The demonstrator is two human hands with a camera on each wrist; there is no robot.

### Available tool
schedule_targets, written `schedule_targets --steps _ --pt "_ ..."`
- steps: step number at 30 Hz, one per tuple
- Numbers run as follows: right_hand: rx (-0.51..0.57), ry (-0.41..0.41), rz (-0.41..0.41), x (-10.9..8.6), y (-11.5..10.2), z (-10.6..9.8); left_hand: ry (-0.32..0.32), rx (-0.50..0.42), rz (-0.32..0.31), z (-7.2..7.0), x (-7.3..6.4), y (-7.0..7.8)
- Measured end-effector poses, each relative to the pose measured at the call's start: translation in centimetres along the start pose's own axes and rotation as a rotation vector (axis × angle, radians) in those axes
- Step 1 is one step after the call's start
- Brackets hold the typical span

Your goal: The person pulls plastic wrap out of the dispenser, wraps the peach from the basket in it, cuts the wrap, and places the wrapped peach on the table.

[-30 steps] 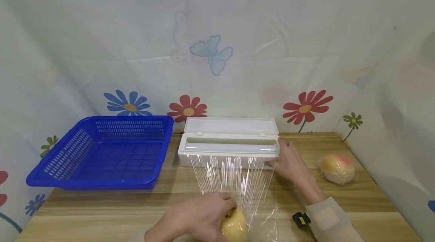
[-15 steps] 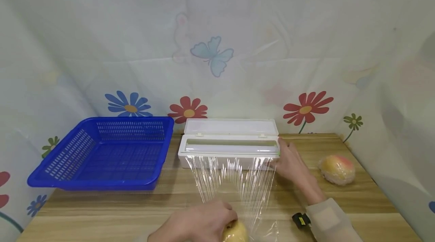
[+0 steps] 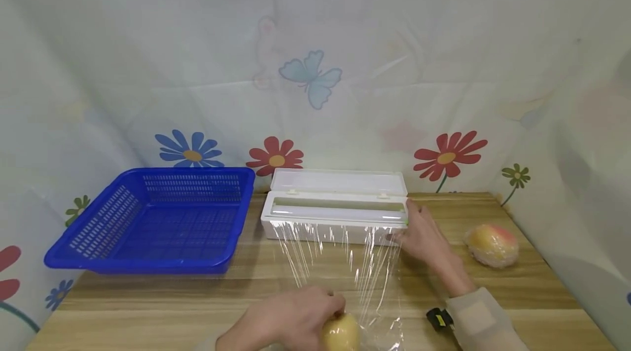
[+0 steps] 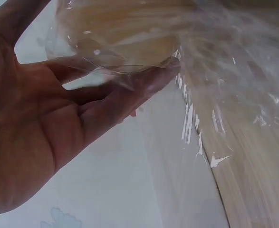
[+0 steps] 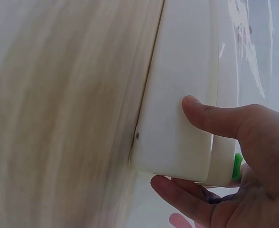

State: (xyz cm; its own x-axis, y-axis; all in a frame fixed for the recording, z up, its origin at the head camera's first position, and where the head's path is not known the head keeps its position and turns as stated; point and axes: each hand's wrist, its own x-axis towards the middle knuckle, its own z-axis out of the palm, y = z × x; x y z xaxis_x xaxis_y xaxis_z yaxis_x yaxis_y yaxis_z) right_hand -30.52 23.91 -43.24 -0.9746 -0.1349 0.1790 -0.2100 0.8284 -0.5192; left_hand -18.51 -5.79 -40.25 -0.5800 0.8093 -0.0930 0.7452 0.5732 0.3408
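Observation:
My left hand (image 3: 293,315) grips a round yellow fruit (image 3: 342,333) at the near edge of the head view. Clear cling film (image 3: 335,263) clings to the fruit, as the left wrist view shows, and runs back to a white cling film dispenser (image 3: 315,232). Inside the dispenser lies the film roll (image 3: 340,213), under a raised lid (image 3: 337,181). My right hand (image 3: 425,236) holds the dispenser's right end, its thumb (image 5: 210,116) on the front wall and its fingers (image 5: 182,197) around the end. The fruit's lower part is out of the head view.
A blue plastic basket (image 3: 148,263) stands on the left of the wooden table (image 3: 162,307). To the right lies a film-wrapped yellow and red fruit (image 3: 492,245). A small black object (image 3: 439,318) with a yellow mark is beside my right sleeve (image 3: 480,321). A patterned curtain (image 3: 207,66) hangs behind.
My left hand has drawn the fruit slightly towards me, and the film's creases between fruit and dispenser have thinned out. My right hand stays on the dispenser's end.

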Motion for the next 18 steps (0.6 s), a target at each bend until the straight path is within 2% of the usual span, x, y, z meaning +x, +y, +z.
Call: schedule_targets --steps 4,11,13,18 --pt "-0.026 -0.006 -0.004 -0.1 0.1 -0.1 0.019 0.006 -0.025 -0.1 0.0 0.1" --pt "-0.023 -0.006 -0.003 0.0 0.0 0.0 0.022 0.025 0.01 -0.6 0.5 -0.3" --pt "-0.011 0.006 -0.01 0.0 0.0 0.0 0.018 -0.018 -0.013 -0.8 0.6 -0.5" --pt "0.007 0.023 -0.027 0.1 0.1 0.2 0.023 -0.19 -0.104 -1.3 0.6 -0.7"
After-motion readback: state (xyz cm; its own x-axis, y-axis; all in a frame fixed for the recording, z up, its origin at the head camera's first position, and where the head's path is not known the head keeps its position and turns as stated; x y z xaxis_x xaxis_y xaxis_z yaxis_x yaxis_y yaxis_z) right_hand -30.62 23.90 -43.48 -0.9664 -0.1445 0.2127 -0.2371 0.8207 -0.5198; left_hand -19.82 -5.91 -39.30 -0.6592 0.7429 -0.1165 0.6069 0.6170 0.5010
